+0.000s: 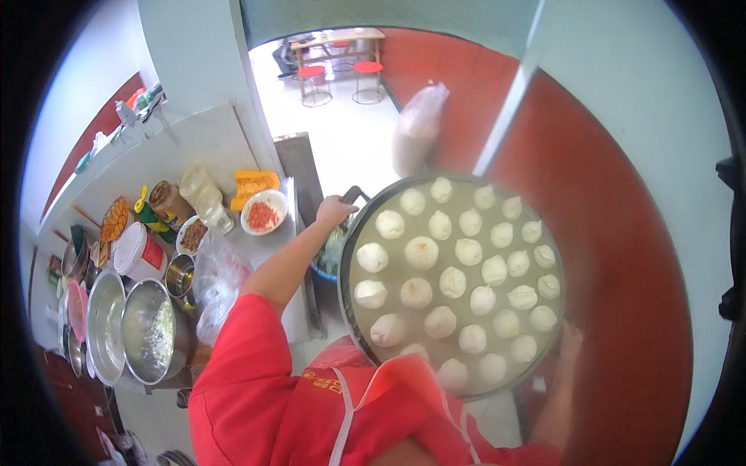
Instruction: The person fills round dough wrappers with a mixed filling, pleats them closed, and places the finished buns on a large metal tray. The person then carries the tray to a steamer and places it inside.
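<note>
A wide round steamer tray (446,367) with a dark rim spans the space before my chest, bearing many pale filled buns (468,251) set apart from one another. My left hand (335,211) is closed around the dark loop handle (353,194) at the tray's upper left. At the lower right edge, my right hand (571,338) is blurred beside the rim; the haze hides its fingers, so its grip cannot be made out. The lowest buns lie close to my red apron (373,416).
Left is a counter (291,256) with a white bowl of chopped orange food (264,213), pumpkin pieces (253,185), a plastic bag (218,279) and steel bowls (152,332). A filled sack (419,128) stands by the red wall (606,233). Beyond the doorway are stools (368,68) and a seated person.
</note>
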### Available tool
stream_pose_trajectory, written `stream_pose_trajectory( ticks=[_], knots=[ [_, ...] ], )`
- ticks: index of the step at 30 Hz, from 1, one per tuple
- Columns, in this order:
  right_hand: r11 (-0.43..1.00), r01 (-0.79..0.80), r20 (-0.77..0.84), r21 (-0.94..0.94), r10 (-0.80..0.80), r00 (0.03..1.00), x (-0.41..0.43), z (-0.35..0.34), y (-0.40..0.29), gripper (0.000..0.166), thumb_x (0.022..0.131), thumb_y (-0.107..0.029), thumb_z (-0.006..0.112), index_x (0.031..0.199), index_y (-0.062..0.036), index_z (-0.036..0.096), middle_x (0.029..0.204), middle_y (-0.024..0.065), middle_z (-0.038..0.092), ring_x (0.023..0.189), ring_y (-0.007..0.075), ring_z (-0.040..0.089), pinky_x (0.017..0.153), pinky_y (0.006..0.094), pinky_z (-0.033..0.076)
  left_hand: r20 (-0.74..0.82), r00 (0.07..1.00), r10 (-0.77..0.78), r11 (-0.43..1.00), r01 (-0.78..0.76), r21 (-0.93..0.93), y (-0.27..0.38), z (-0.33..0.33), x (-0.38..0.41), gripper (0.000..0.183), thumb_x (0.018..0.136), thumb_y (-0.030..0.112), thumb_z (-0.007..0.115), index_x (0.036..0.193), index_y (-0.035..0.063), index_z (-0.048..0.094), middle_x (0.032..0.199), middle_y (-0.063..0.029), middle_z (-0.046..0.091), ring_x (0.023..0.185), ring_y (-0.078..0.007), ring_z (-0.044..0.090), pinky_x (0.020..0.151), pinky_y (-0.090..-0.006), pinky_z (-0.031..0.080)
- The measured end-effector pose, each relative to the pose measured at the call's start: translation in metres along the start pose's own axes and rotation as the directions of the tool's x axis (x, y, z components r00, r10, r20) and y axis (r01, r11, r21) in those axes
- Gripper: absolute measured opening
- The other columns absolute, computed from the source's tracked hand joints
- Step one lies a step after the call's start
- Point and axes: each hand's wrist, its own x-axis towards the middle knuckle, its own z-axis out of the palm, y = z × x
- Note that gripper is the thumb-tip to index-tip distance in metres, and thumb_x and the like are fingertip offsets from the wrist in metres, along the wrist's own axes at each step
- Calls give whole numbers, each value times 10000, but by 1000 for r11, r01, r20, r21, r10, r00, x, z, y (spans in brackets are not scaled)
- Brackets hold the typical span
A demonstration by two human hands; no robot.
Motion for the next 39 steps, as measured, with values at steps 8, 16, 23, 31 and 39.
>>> stream_pose_trajectory(
  ticks=[8,16,23,31,39],
  knots=[
    [969,242,151,-58,-231,961,222,131,-117,340,791,-281,624,746,52,573,656,54,543,602,151,476,581,321,399,-164,980,-111,993,101,-67,8,11,149,343,613,277,725,778,-15,649,653,-116,629,592,-224,616,601,-338,483],
    [970,240,401,-41,-204,893,371,298,-219,329,800,-274,619,745,45,563,590,43,519,524,129,472,503,296,386,-301,923,-240,969,247,-15,13,-4,265,402,633,310,716,867,-9,645,679,-114,638,617,-198,629,621,-329,492],
    [944,307,505,120,-324,800,479,452,-263,328,838,-295,594,637,-57,492,490,11,459,374,93,424,341,249,313,-421,837,-348,937,299,-180,-10,5,334,375,627,260,721,866,-13,629,640,-92,613,586,-166,599,581,-295,465],
    [938,346,517,10,-301,801,545,550,-313,352,814,-289,600,914,48,623,823,94,624,740,143,568,681,298,443,-452,851,-268,961,204,-186,-56,-19,429,397,641,251,706,918,-13,602,761,-137,617,691,-174,607,658,-304,466],
    [931,286,438,228,-360,824,476,544,-345,312,828,-267,605,621,-69,478,508,4,463,387,99,429,354,258,324,-656,753,-44,950,234,205,-34,-76,434,433,577,328,710,846,-2,632,703,-152,629,657,-287,620,649,-357,489]
  ],
)
